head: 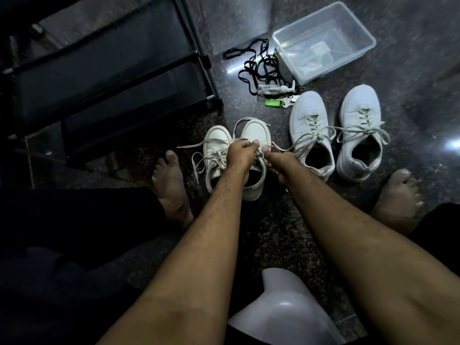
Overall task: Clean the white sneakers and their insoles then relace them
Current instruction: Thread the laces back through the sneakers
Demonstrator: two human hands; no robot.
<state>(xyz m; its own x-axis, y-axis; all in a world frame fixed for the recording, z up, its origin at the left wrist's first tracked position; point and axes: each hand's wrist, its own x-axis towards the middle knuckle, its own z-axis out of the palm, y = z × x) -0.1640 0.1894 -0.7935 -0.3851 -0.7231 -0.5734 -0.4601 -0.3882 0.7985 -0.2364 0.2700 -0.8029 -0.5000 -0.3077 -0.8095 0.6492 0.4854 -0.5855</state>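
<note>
Two small white sneakers stand side by side on the dark floor between my bare feet: one on the left (216,145) and one on the right (256,131). My left hand (240,153) pinches a grey-white lace (206,143) above the right small sneaker. My right hand (275,168) pinches another stretch of lace just beside it, over the shoe's opening. A larger pair of white sneakers, laced with loose ends, lies to the right: one (311,130) and the other (359,130).
A clear plastic tub (323,41) sits at the back right. Black laces (251,63), a small spray bottle (276,89), a green item (272,102) and keys lie before it. A black rack (107,66) fills the left. A white plastic stool edge (281,310) is below me.
</note>
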